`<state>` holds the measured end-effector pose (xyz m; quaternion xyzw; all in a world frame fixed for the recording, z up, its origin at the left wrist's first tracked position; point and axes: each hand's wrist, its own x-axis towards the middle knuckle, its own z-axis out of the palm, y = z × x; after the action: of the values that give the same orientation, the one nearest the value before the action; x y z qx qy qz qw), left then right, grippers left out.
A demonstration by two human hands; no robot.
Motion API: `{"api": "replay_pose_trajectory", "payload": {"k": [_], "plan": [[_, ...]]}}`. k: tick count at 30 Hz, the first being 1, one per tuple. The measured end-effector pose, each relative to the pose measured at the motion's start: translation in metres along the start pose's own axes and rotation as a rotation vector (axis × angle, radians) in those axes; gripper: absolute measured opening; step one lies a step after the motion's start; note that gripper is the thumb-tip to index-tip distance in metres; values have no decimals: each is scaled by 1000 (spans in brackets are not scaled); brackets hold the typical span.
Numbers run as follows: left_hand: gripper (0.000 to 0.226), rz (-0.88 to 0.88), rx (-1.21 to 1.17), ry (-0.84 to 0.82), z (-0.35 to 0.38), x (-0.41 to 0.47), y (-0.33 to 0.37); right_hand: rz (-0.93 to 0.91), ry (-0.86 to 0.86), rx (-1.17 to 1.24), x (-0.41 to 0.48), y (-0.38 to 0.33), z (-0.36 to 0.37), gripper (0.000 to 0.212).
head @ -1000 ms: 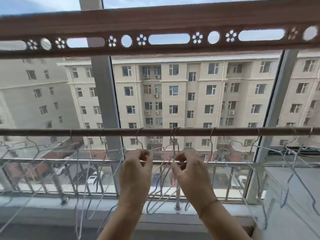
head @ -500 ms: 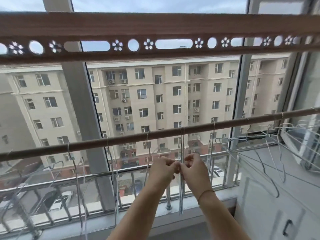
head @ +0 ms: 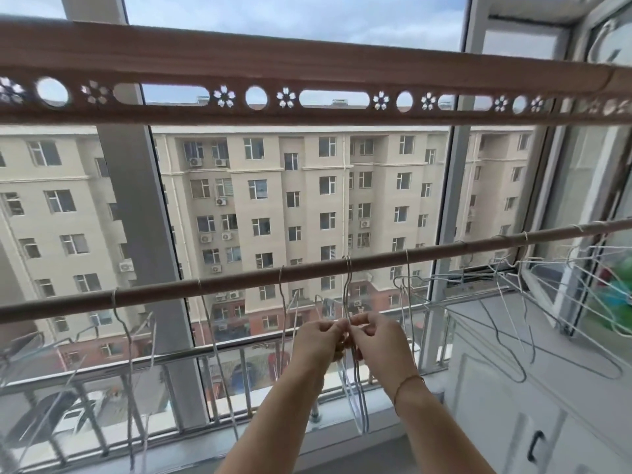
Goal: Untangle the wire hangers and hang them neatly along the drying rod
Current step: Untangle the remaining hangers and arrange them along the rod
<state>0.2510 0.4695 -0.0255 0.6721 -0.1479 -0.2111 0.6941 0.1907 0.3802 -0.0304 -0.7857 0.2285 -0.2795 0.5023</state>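
Pinching closer, both hands [head: 349, 340] still grip hangers [head: 348, 302] on rod [head: 239, 285].

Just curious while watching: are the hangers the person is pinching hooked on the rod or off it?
On it. The hangers hook over the drying rod, while the left hand and right hand pinch their necks.

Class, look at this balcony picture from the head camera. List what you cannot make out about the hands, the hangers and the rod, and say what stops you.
- How many hangers both hands pinch: the wires overlap and are too thin to count.
- The grip itself: the left hand and right hand cover the wires between the fingers.
- The rod's ends: cut off by both picture edges.
- The tangle at far right: crossing wires, unclear which hook owns which.
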Motion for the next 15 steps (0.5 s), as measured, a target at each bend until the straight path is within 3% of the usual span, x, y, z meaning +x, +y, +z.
{"api": "replay_pose_trajectory", "payload": {"k": [15], "plan": [[21, 16, -48, 196, -41, -3, -3, -34, -49, -22, 1, -5, -3, 11]]}}
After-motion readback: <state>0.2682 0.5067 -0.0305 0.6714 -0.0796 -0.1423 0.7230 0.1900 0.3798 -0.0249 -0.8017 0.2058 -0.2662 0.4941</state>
